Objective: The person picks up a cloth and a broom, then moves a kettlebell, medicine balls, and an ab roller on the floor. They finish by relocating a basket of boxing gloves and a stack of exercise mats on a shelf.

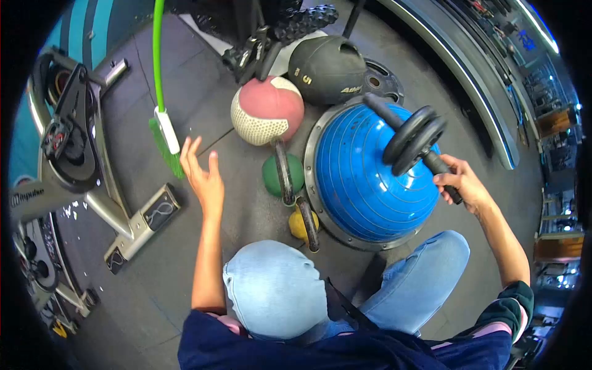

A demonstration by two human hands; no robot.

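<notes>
My right hand (464,184) is wrapped round one handle of a black ab roller (414,140), whose double wheel overlaps the upper right of a blue half-dome balance trainer (364,176). The roller's other handle points up and away. My left hand (202,180) is raised with its fingers apart, holding nothing. Just left of its fingertips is a broom (164,132) with a green pole and green bristles. Between my hands, a green kettlebell (271,177) and a yellow kettlebell (300,223) stand on the floor beside the dome's grey rim.
Beyond the kettlebells lie a red and cream medicine ball (271,105), a black ball with grips (327,74) and a weight plate (387,82). An exercise bike (92,166) stands left. A treadmill (456,55) runs along the right. My bent knees are close in front.
</notes>
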